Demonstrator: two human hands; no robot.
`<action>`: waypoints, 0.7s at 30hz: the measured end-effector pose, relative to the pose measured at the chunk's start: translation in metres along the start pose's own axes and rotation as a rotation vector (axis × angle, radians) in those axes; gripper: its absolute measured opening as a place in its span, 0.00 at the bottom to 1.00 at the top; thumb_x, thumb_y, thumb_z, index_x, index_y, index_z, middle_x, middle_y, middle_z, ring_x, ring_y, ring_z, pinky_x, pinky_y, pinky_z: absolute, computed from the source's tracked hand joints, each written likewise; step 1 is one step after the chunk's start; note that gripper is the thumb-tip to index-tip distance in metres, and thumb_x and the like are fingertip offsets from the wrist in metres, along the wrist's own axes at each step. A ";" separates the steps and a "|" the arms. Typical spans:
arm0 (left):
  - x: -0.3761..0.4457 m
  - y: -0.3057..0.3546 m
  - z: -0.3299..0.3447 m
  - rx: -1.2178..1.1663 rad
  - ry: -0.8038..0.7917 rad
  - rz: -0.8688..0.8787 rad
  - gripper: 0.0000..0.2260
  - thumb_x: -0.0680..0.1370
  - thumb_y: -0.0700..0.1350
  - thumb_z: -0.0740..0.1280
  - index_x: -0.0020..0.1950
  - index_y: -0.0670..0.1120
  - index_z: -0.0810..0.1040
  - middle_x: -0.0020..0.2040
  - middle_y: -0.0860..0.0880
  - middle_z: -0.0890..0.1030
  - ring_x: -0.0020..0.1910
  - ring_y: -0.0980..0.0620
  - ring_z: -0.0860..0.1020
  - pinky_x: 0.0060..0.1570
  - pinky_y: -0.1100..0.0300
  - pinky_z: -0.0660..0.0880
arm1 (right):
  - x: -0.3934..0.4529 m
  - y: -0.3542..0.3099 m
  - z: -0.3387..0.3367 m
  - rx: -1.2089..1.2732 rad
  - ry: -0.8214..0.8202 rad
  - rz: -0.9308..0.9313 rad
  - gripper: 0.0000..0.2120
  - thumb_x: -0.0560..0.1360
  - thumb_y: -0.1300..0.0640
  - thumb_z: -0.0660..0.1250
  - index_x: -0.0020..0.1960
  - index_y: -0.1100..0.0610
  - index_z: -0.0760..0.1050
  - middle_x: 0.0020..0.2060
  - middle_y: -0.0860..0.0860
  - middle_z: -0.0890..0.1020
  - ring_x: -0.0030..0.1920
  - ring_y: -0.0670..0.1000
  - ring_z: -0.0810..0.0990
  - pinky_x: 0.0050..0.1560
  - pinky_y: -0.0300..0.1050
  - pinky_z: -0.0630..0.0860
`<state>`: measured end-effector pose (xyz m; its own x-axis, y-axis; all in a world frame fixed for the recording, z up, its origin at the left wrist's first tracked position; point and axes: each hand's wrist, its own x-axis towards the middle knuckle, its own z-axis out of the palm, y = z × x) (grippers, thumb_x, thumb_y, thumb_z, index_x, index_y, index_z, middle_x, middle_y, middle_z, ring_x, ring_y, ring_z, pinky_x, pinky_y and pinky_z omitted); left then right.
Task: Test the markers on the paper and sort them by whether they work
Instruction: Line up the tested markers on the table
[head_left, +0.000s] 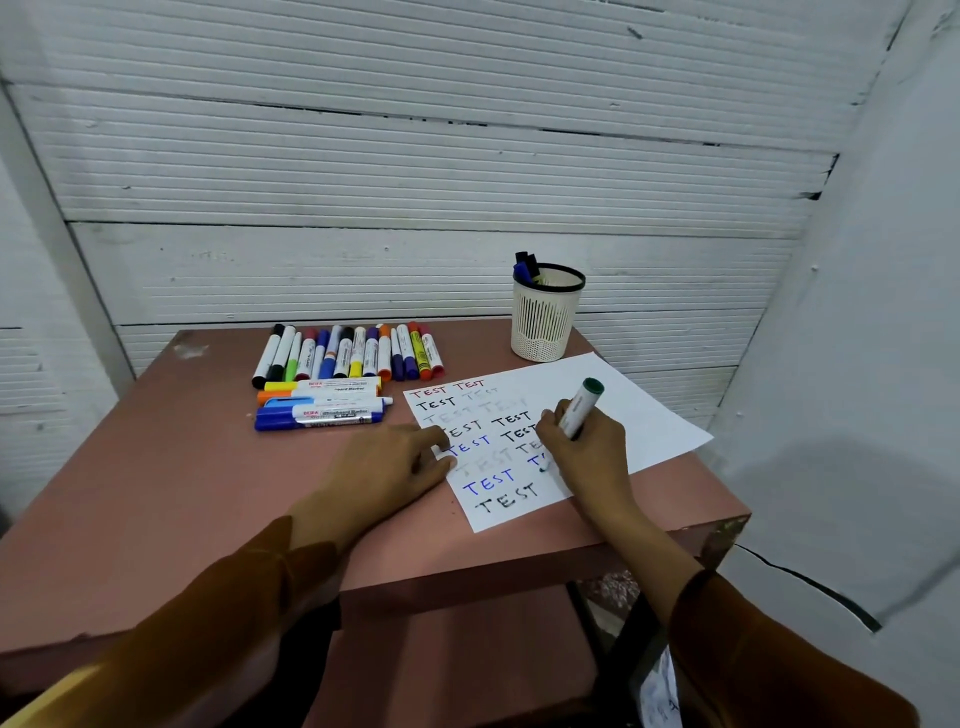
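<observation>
While the right hand (582, 452) grips a green marker (581, 409) with its fingers curled round the barrel, the tip is hidden behind the hand, down at the paper (613, 415). That marker tilts up and away, its green end toward the cup (546, 318). The left hand (395, 465) rests on the counter (182, 467) with fingers bent loosely, their tips touching the paper's left edge; it holds nothing. The two hands are apart, with written lines between them.

On the paper the word TEST is repeated in rows, in red, black, blue and some faint grey. It lies on the counter's right side, one corner reaching past the edge.

A row of markers (348, 353) lies side by side at the back of the counter, left of the paper. Just in front of them a few more markers (322, 408) lie crosswise. The white slotted cup stands behind the paper, near the wall, with dark and blue marker ends showing above its rim.
</observation>
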<state>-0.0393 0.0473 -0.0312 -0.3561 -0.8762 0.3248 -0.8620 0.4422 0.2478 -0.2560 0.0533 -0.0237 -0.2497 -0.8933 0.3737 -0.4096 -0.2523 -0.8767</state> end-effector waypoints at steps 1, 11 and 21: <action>0.000 0.000 -0.001 0.003 -0.002 0.003 0.14 0.78 0.58 0.59 0.58 0.55 0.75 0.43 0.54 0.77 0.39 0.57 0.74 0.39 0.59 0.74 | 0.002 0.000 0.000 -0.014 0.029 0.009 0.17 0.73 0.60 0.66 0.29 0.54 0.63 0.25 0.50 0.69 0.27 0.46 0.68 0.31 0.38 0.64; -0.002 0.006 -0.002 -0.087 0.198 -0.056 0.14 0.76 0.36 0.61 0.61 0.43 0.68 0.52 0.46 0.72 0.46 0.52 0.66 0.46 0.59 0.59 | 0.005 -0.006 -0.006 0.215 0.040 0.173 0.18 0.78 0.51 0.61 0.34 0.61 0.73 0.23 0.50 0.76 0.24 0.45 0.72 0.29 0.35 0.69; -0.001 0.000 -0.004 -0.299 0.189 -0.076 0.13 0.77 0.37 0.64 0.60 0.44 0.73 0.57 0.46 0.77 0.53 0.52 0.74 0.54 0.61 0.72 | 0.011 -0.022 0.007 0.496 0.001 0.090 0.17 0.77 0.62 0.64 0.57 0.54 0.57 0.34 0.55 0.77 0.26 0.46 0.73 0.28 0.39 0.70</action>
<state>-0.0372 0.0491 -0.0280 -0.1982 -0.8701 0.4512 -0.7301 0.4382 0.5244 -0.2439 0.0468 -0.0027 -0.2659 -0.9192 0.2905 0.0801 -0.3214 -0.9436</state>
